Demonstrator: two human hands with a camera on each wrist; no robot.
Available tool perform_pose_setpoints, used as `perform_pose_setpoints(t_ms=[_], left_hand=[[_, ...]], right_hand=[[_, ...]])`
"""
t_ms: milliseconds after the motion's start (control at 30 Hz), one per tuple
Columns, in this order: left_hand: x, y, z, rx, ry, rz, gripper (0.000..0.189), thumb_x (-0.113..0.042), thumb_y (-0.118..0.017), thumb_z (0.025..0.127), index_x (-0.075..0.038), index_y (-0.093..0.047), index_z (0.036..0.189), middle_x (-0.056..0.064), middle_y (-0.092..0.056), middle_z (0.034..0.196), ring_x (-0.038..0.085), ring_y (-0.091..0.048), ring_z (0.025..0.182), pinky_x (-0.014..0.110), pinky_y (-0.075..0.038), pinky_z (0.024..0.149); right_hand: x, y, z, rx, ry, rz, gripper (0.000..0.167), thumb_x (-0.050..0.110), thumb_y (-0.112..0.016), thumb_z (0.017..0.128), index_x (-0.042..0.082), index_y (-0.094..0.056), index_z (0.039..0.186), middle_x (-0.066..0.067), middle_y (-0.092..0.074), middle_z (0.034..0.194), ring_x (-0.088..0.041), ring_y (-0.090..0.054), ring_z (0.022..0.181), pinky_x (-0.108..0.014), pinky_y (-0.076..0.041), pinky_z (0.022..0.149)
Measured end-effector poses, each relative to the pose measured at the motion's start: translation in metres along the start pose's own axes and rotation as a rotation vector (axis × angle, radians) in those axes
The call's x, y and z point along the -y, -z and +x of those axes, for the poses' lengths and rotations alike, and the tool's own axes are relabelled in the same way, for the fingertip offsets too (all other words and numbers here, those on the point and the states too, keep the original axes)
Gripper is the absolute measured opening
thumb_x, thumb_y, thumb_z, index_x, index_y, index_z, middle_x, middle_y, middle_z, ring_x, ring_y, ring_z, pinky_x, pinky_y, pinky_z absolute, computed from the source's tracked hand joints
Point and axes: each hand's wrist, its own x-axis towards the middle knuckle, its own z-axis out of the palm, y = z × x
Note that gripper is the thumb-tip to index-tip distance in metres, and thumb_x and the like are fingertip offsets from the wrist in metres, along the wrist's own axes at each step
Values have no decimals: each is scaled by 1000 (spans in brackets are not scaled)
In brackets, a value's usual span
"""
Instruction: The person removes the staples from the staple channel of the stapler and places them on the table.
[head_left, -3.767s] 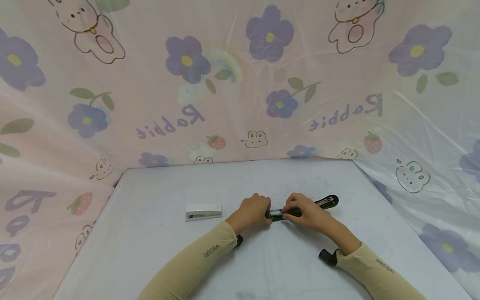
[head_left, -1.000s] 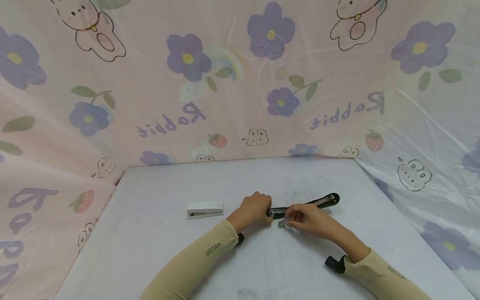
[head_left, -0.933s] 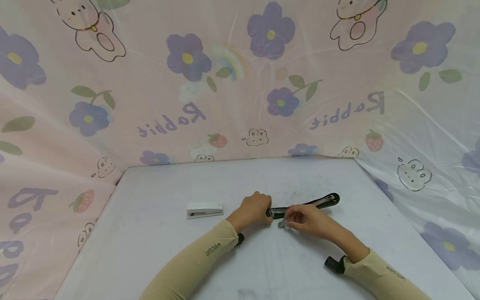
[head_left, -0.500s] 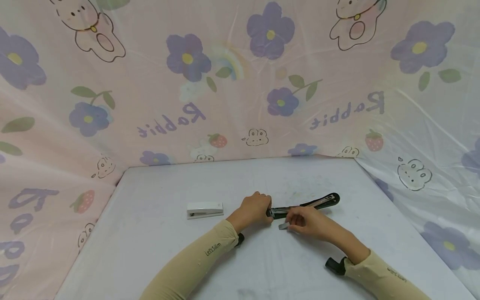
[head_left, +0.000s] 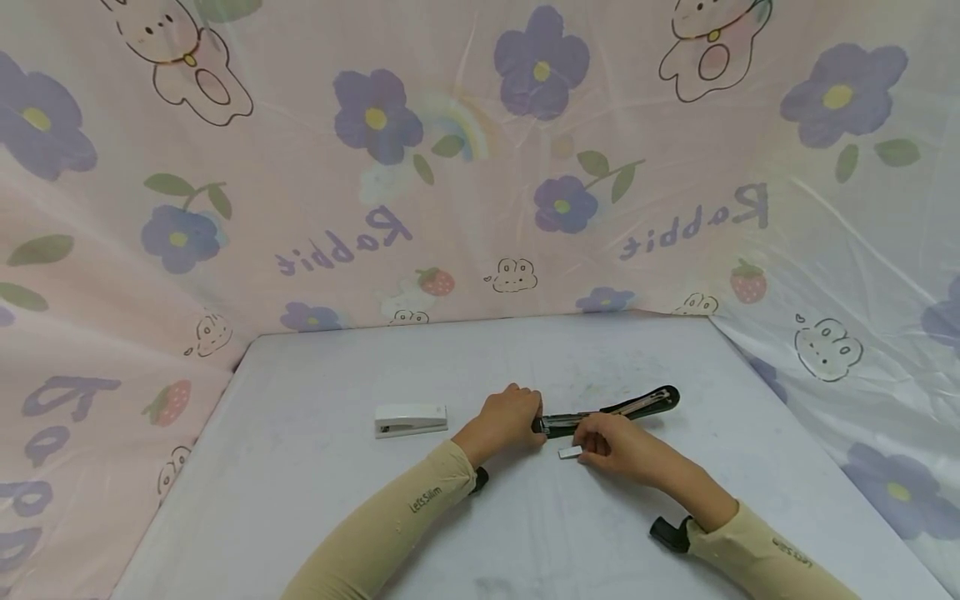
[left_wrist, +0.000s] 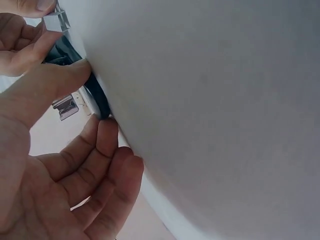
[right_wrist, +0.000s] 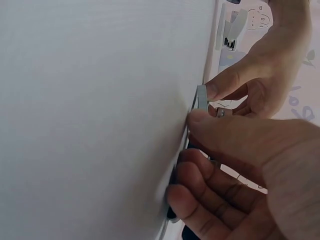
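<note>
A black stapler lies opened out on the white table, its metal staple channel facing up. My left hand grips its left end; in the left wrist view the thumb and fingertips close on the dark end. Just in front of the channel, my right hand pinches a short silver strip of staples between thumb and fingers. That strip of staples sticks out past the thumb in the right wrist view. Part of the stapler's middle is hidden behind the right hand.
A white stapler stands on the table to the left of my left hand. Behind and at both sides hangs a patterned cloth. Black wrist mounts sit at the sleeves.
My right hand has come off the stapler's channel toward me, holding the strip of staples. Over the last second the strip has turned from slanted to nearly level. My left hand stays put.
</note>
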Motion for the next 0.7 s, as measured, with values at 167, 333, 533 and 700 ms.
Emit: perform_pose_setpoints(t_ms=[167,333,533,700], left_hand=[[2,-3,-1,-12,9,-7,34,-43,-86,93,-18,-71,109,-6,-67,98,11,-53,89,28,-48,70],[6,-4,-6,-20,6,-41,33,-42,-85,93,-17,-70,109,-6,-65,97,11,-54,90,29,-49,71],[17,-3,-12,-28,5,-67,33,-42,-84,94,-18,-69,111,-10,-61,95,10,-56,92,30,-51,74],[28,4,-26,-64,-3,-82,32,-41,-84,95,-18,-71,114,-8,-65,102,12,-60,98,31,-53,77]], right_hand=[[0,0,0,0,2,-14,17,5,-84,93,11,-72,104,11,-62,86,1,-55,76,-25,-52,66],[1,0,0,2,16,-12,18,6,-84,92,11,-71,103,10,-63,88,-1,-56,77,-26,-53,68],[4,2,2,-1,19,-19,16,8,-84,94,13,-72,104,10,-65,90,-2,-58,79,-27,-53,69],[9,-1,7,-57,60,-41,13,7,-82,95,12,-73,103,8,-68,94,-2,-59,82,-27,-54,72]])
